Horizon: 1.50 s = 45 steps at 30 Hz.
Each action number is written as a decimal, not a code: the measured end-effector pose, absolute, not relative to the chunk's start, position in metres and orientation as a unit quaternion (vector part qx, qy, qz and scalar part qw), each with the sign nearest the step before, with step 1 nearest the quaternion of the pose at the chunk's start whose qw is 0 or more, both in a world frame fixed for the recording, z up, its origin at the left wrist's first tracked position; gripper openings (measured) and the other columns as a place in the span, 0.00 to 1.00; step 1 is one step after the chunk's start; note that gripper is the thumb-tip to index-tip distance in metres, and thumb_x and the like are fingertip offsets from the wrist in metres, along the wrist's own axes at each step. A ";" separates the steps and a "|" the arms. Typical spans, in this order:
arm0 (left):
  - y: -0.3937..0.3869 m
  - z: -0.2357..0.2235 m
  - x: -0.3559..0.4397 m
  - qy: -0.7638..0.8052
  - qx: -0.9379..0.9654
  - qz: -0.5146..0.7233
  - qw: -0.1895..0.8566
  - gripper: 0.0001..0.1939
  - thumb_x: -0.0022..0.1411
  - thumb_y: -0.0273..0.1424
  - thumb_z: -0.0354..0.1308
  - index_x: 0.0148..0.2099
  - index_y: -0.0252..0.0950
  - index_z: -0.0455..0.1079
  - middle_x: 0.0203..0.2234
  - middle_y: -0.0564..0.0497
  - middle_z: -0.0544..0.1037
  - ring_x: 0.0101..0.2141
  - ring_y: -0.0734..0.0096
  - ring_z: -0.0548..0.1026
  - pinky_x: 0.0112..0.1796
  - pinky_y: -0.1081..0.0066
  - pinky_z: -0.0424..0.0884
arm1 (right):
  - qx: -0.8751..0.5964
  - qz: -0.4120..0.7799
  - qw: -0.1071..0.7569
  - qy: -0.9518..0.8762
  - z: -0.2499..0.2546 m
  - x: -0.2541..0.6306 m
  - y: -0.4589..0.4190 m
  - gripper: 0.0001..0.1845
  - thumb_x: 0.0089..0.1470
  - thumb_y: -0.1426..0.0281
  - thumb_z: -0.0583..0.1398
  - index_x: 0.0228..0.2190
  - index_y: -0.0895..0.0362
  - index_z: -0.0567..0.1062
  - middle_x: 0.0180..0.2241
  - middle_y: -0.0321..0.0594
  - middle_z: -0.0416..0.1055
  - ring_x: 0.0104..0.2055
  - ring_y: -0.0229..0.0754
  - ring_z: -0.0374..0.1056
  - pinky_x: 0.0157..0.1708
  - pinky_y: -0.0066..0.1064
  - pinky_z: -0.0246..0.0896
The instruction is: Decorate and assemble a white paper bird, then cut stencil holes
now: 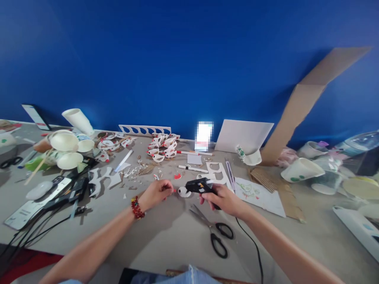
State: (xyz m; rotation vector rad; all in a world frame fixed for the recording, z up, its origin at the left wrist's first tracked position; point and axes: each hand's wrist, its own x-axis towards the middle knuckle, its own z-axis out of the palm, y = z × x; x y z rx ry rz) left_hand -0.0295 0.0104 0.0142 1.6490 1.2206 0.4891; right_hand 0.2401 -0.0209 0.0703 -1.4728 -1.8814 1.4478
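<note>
While the right hand (222,197) grips the glue gun (196,185) by the white cutout (182,193) on the bench (168,240), the left hand (158,192), fingers pinching a red bit (174,190), is best kept clear of glue.

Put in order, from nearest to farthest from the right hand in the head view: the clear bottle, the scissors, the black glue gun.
1. Black glue gun: held in the right hand.
2. Scissors: just below the hand in the picture.
3. Clear bottle: at the far right edge.
</note>
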 end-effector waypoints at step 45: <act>-0.053 0.016 -0.004 0.392 0.909 0.019 0.139 0.12 0.63 0.26 0.48 0.46 0.29 0.69 0.59 0.32 0.63 0.29 0.65 0.78 0.23 0.68 0.71 | -0.519 0.374 -0.090 -0.763 0.088 0.194 0.034 0.20 0.57 0.61 0.53 0.22 0.58 0.75 0.18 0.37 0.69 0.23 0.39 0.64 0.26 0.27 0.54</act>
